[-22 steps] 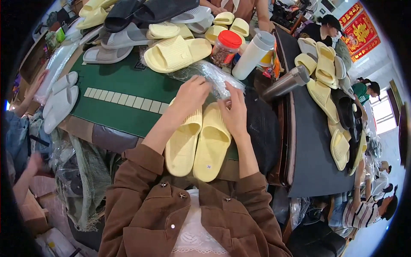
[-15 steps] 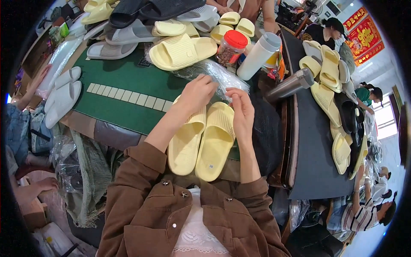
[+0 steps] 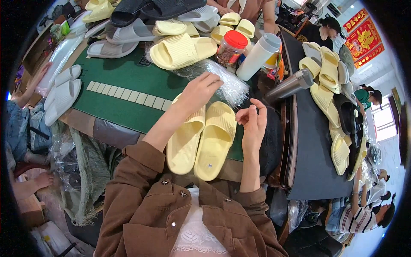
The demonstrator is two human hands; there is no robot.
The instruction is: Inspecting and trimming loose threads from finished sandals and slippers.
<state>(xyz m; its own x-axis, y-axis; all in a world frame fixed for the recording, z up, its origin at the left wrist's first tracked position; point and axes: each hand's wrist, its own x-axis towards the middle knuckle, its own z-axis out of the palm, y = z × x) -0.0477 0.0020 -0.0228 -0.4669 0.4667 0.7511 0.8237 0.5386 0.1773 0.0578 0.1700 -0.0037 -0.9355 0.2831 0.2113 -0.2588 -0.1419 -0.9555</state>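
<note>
A pair of pale yellow slide sandals lies before me, toes away: the left slide and the right slide. My left hand is over the left slide's strap, its fingers bent and drawn together; anything in them is too small to make out. Just beyond its fingertips is a bundle of thin clear plastic strands, fanned out at its near end. To the right of the right slide, my right hand is raised with loosely curled fingers apart and nothing visible in them.
A green mat bears a row of pale tiles. Beyond stand a red-lidded jar, a white bottle and a steel flask. More slides are piled at the back. Other people sit around nearby tables.
My hands have moved apart: the right hand went right and down, its fingers loosening. My left hand shifted slightly. The clear strands now lie more fanned out.
</note>
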